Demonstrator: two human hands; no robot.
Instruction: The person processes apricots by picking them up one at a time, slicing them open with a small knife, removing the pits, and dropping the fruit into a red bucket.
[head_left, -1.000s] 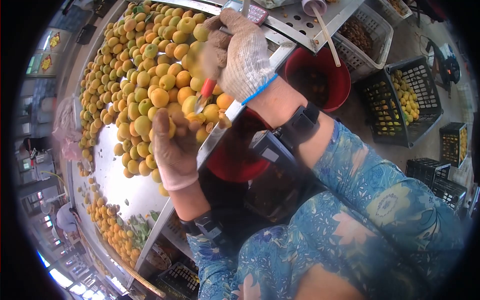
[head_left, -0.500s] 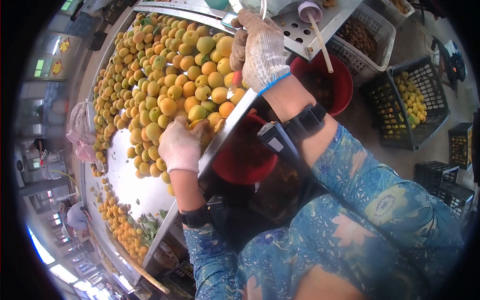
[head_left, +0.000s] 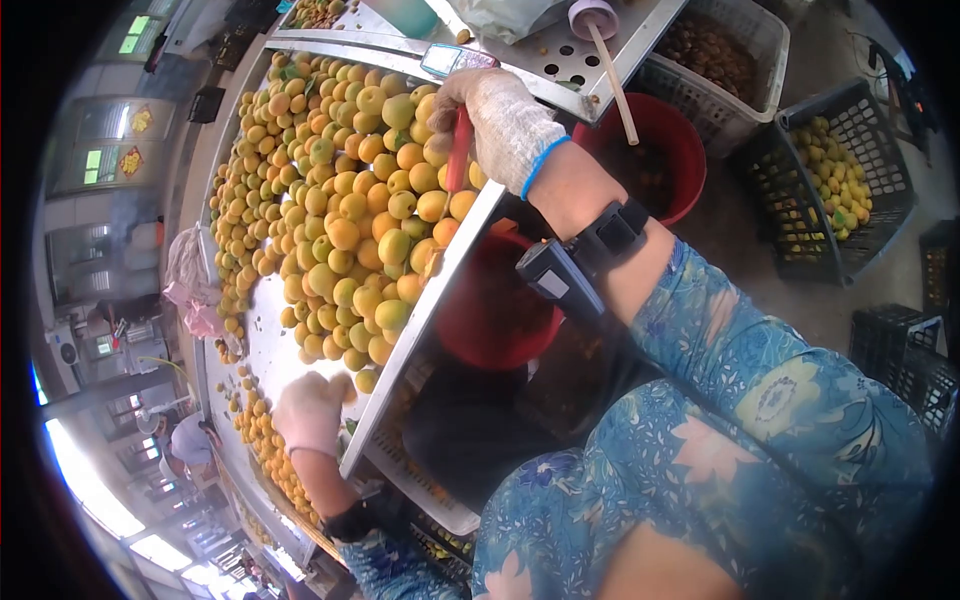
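Observation:
A large heap of yellow-orange fruit lies on the metal table. My right hand, in a white knitted glove with brown fingers, is closed around the red handle of a tool over the heap's right edge; the tool's tip points down at the fruit. My left hand, in a pale glove, is at the lower end of the table, beside a second group of smaller orange fruit. Its fingers are blurred, and whether they hold anything cannot be made out.
Red buckets stand below the table's right edge. A white crate of brown pieces and a black crate of yellow fruit are at the right. A phone-like device lies near my right hand. A person is at far left.
My left hand has moved from the heap's edge down and left to the smaller fruit. My right hand has shifted slightly left, with the red handle now in clearer view. The camera view has shifted.

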